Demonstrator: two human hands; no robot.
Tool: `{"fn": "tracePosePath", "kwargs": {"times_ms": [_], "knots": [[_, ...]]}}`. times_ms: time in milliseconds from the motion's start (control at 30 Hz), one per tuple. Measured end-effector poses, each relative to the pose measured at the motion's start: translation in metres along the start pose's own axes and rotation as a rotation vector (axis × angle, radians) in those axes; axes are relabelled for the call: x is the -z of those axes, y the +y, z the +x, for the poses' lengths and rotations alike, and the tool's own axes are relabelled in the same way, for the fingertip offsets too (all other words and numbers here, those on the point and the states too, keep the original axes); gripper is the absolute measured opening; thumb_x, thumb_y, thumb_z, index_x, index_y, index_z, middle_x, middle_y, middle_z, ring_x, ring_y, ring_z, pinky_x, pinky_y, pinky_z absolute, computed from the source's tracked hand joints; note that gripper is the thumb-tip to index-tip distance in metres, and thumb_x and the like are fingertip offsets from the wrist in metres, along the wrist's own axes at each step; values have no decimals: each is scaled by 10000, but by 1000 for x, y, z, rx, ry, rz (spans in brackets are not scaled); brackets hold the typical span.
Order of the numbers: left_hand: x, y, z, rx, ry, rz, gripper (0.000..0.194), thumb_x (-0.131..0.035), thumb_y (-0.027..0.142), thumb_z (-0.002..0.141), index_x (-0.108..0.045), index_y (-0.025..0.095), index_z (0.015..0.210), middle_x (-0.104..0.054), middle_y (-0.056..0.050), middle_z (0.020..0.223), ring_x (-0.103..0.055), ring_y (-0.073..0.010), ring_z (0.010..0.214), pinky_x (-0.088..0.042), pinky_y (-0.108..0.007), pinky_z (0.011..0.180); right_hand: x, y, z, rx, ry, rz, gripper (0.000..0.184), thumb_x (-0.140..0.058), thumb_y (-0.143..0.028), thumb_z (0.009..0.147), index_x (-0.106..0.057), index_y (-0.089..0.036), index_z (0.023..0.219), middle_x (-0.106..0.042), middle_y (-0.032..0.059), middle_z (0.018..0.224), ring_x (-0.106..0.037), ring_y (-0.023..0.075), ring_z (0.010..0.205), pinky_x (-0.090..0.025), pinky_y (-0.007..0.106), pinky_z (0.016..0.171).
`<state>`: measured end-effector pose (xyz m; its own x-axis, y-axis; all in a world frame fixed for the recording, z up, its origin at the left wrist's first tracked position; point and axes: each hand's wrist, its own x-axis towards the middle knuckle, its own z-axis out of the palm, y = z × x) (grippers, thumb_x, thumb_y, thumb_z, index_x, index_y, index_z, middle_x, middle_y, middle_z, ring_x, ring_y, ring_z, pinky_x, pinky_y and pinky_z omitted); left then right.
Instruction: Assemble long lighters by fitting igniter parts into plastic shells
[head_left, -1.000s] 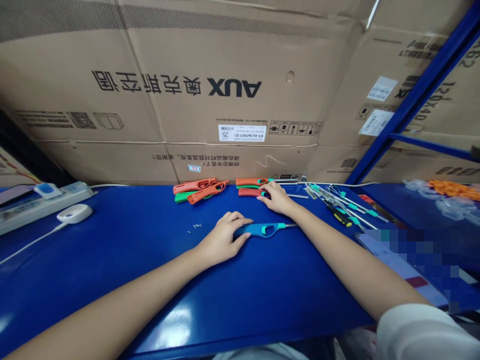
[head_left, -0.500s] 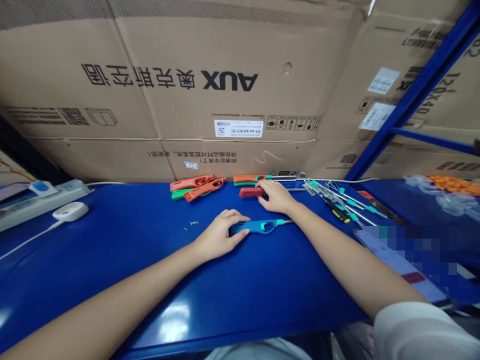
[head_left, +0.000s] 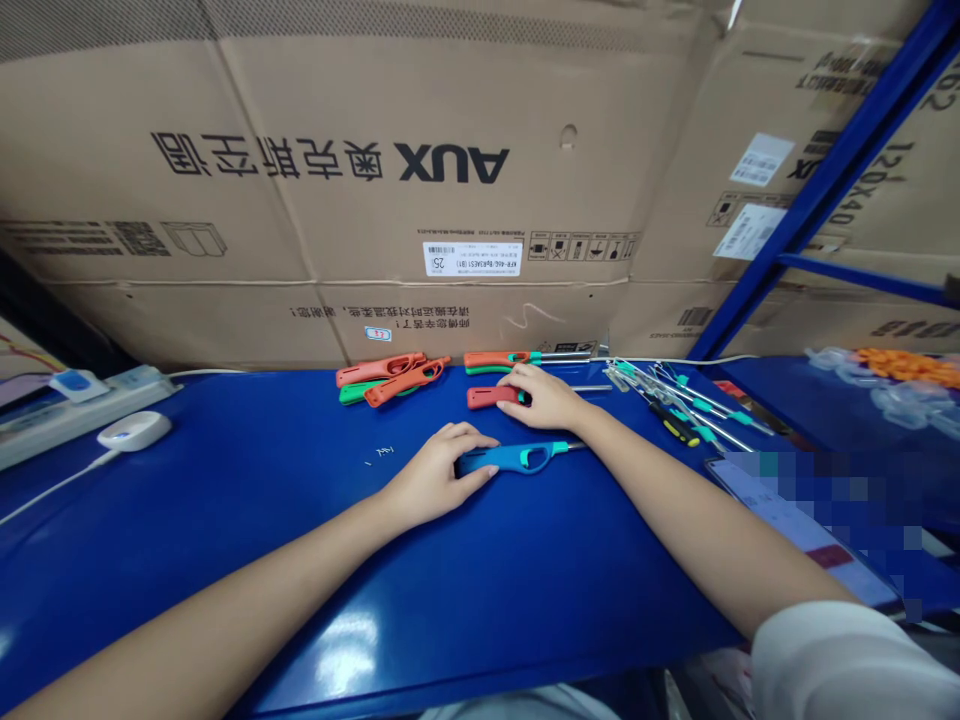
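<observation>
My left hand grips the rear end of a blue long-necked lighter, thumb and fingers on either side of its handle. The lighter lies on its side, its teal collar and metal tube pointing right; the tube's end is hidden by my right forearm. Just beyond it, my right hand is closed over a red lighter near its trigger opening, and the tube sticks out to the right. Behind the red one lie an orange lighter and a green lighter, partly covered.
Orange handle shells and a green shell lie left of the lighters. Tiny screws are scattered near my left hand. Rods with teal collars, a screwdriver and a phone lie right. A cardboard wall stands behind.
The red lighter has shifted slightly left and toward me, with my right hand on it. My left hand and the blue lighter have stayed nearly in place.
</observation>
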<state>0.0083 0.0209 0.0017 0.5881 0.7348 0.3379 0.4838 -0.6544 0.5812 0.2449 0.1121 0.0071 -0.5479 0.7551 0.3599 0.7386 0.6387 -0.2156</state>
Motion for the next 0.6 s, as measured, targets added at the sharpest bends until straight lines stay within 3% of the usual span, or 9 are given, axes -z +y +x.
{"fn": "tracePosePath", "kwargs": {"times_ms": [133,367,500,600], "knots": [[1,0,0,-4,-6,-7,266,-650,313,909,-695,203,1147,-692,-73,1081,-624,-237,1003,-459,-432,978,-2,13,18,-141,181,-49,242,-515,-321,981,-665,-199,1127,-625,115,1166,-535,264,1135,-429,417,991],[1,2,-1,11,-4,-21,249,-652,311,906,-702,218,1131,-696,-73,1067,-621,-236,1001,-484,-412,937,-12,24,33,-233,142,-110,333,-613,-378,922,-641,-161,1173,-606,173,1137,-512,352,1115,-422,515,925],[2,3,0,15,-9,-30,256,-652,310,906,-699,216,1139,-694,-73,1075,-617,-238,1011,-475,-422,961,-14,27,26,-217,109,-50,244,-649,-332,898,-641,-179,1088,-608,117,1069,-571,273,1028,-465,413,882],[2,3,0,23,-17,-35,262,-641,315,914,-693,218,1152,-691,-73,1080,-617,-238,1014,-470,-425,973,-9,24,20,-141,130,-10,269,-621,-280,918,-598,-188,1169,-584,105,1158,-572,232,1071,-452,366,927]]}}
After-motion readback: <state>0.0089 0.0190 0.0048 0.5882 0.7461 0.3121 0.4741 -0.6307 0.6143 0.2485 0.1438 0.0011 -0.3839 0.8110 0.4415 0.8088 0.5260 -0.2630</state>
